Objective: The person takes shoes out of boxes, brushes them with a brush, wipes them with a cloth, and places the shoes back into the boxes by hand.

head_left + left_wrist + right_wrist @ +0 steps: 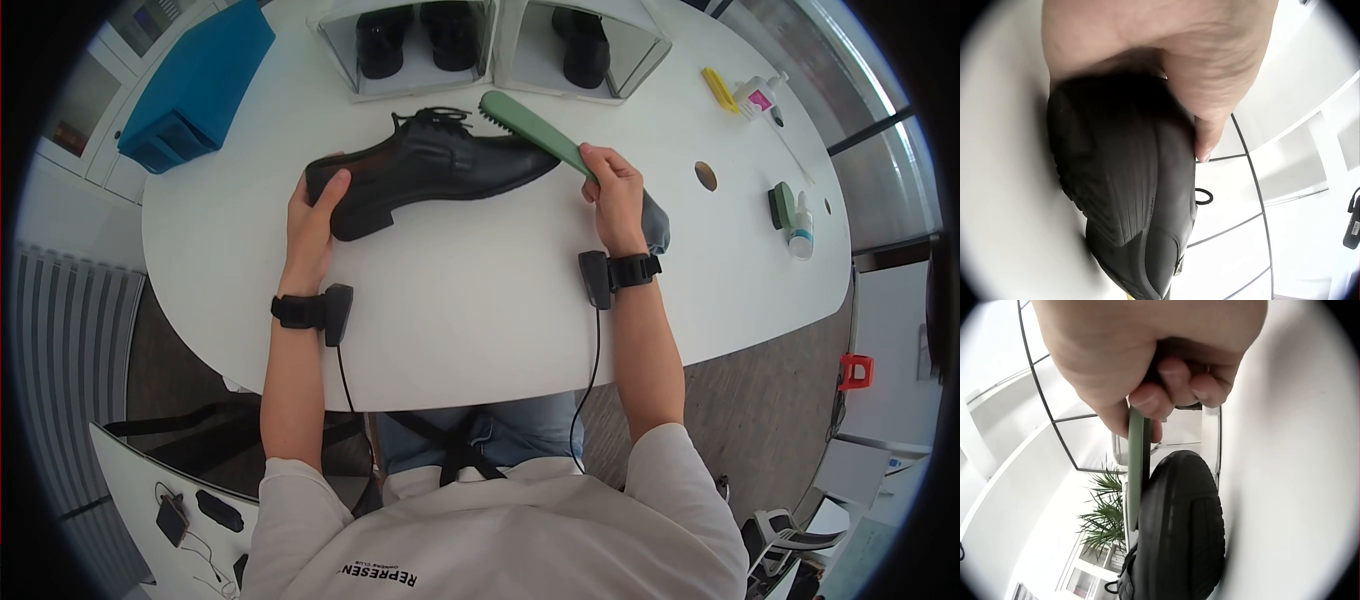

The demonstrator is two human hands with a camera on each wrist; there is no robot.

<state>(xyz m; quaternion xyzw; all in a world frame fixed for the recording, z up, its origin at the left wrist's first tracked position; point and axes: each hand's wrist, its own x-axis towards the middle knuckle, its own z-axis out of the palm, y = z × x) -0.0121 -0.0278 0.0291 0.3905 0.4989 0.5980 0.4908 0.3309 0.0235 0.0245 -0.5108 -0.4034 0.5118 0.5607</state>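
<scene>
We see a white tabletop (pixel 460 320), and just left of its centre a black shoe (pixel 430 170), toe right, sole turned near. A green brush (pixel 535 128) slants at the toe. Our left hand (pixel 315 220) curls round the heel; our right hand (pixel 615 195) grips the brush.

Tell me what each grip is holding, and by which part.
The left grip holds the black lace-up dress shoe by its heel end; the right grip holds the green shoe brush by its handle end.
</scene>
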